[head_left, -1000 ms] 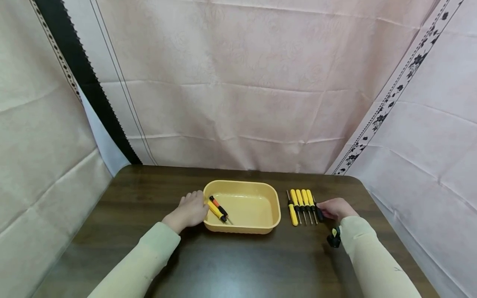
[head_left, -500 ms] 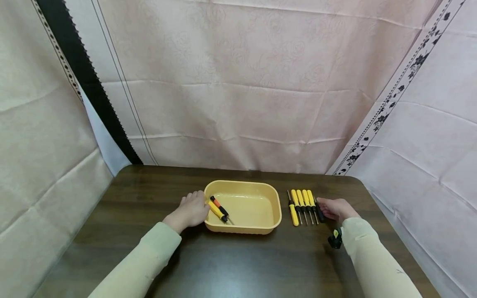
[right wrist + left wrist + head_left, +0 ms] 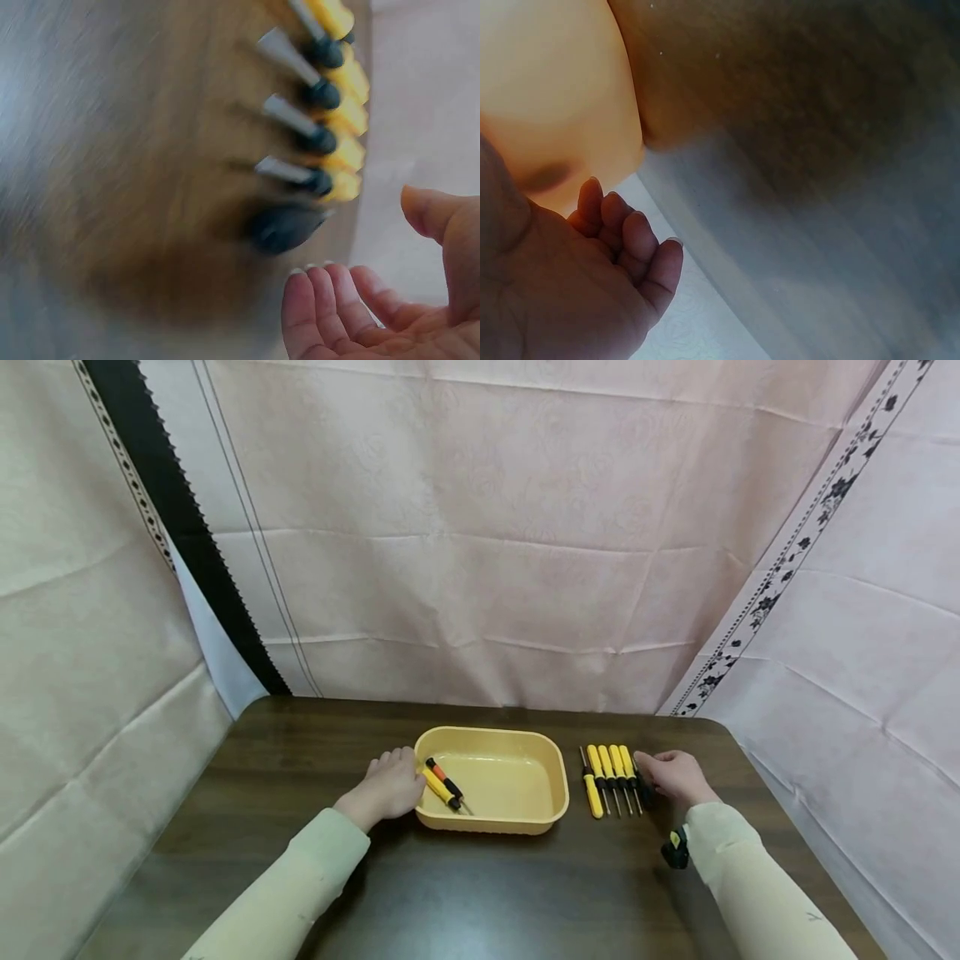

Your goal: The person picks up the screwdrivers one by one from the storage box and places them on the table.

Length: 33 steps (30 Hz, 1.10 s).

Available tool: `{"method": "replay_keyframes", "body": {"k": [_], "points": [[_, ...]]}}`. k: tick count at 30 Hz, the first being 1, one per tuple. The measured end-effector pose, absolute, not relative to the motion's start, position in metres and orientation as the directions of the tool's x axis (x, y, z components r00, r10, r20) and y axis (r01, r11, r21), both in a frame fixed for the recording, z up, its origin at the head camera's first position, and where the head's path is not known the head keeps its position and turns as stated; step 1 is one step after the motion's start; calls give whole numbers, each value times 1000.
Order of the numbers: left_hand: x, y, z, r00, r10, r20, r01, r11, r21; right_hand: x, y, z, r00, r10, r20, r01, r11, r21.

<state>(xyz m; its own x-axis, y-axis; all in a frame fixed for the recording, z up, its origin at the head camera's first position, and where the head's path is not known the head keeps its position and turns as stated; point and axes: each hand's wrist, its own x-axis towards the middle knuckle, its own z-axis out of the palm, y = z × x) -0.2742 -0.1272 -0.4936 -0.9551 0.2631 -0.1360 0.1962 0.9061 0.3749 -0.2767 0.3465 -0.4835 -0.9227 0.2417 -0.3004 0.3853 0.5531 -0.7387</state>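
Note:
My left hand [image 3: 392, 783] is at the left end of a yellow tray [image 3: 555, 777]. In the left wrist view its fingers bend loosely beside the tray wall [image 3: 555, 97], and the hand [image 3: 577, 277] pinches nothing visible. A yellow-and-black screwdriver [image 3: 438, 785] and an orange-and-black one [image 3: 444, 779] lie inside. On the right, my right hand [image 3: 678, 778] is beside a black-handled screwdriver [image 3: 281, 227]. The right wrist view shows thumb and fingers apart, the hand [image 3: 427, 334] holding nothing. Contact with the black handle cannot be told.
Several yellow-handled screwdrivers [image 3: 615, 764] lie side by side between the tray and my right hand; the leftmost one [image 3: 592, 795] points the opposite way. Dark wooden table [image 3: 480, 893] extends in front of the tray. Pale cloth [image 3: 487, 568] hangs behind and at both sides.
The fingers of my right hand have shifted slightly beside the black handle, and its back has turned a little more upward. My left hand stays by the tray. The head view has shifted slightly.

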Motion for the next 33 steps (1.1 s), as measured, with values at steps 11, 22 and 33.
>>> {"method": "replay_keyframes", "body": {"k": [11, 22, 33], "points": [[-274, -126, -493, -954, 267, -138, 198, 905, 377, -282, 285, -440, -976, 119, -181, 217, 569, -793], [-274, -130, -499, -955, 274, -112, 214, 901, 378, -282, 208, -432, -994, -47, -102, 61, 535, -843], [-267, -142, -501, -942, 335, 10, 320, 890, 324, -285, 162, -434, -971, -188, -150, 42, 482, -875]]}}
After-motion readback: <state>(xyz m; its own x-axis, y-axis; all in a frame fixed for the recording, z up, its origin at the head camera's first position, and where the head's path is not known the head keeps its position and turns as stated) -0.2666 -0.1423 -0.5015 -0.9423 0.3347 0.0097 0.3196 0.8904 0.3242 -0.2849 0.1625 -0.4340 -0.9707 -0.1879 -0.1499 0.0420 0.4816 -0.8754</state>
